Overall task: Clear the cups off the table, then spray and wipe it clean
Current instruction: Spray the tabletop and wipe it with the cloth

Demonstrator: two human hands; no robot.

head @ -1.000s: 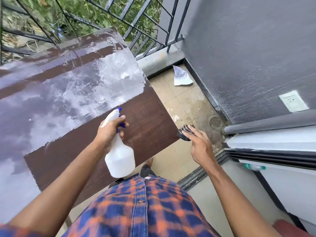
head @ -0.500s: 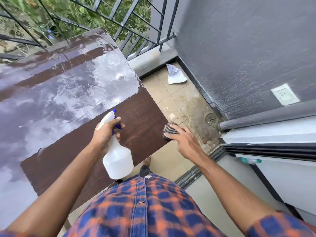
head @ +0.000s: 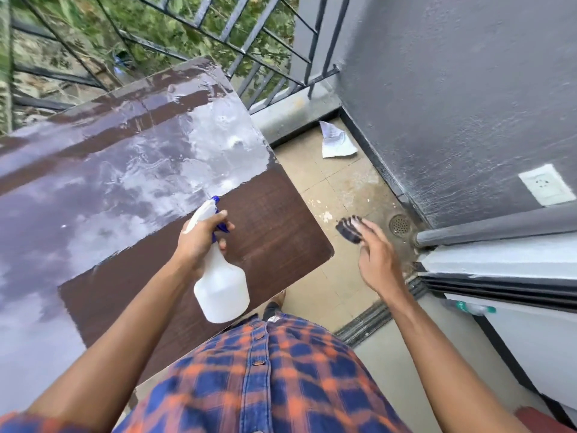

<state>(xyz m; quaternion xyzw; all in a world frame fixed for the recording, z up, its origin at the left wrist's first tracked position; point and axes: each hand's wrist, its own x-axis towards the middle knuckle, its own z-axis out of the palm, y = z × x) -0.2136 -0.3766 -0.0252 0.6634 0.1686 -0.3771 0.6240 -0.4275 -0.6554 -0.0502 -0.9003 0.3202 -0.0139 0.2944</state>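
Left hand [head: 199, 242] grips the neck of a white spray bottle [head: 221, 289], fingers curled round it and one finger on the blue trigger. The bottle hangs above the near, dry part of the brown wood-grain surface [head: 281, 232], nozzle pointing toward the far side. The far and left parts of that surface are wet and glossy, reflecting the sky.

Right hand [head: 374, 260] is off the surface, just beyond its near right corner and above the tiled floor [head: 327, 189]. It holds a dark striped cloth [head: 349, 229] at its fingertips, the fingers nearly straight over it. Motion blur hides the thumb's hold. The cloth does not touch the surface.

On the floor lie a crumpled paper [head: 337, 142] by the grey wall and a round drain [head: 399, 224]. A metal railing [head: 249, 35] stands behind the surface.
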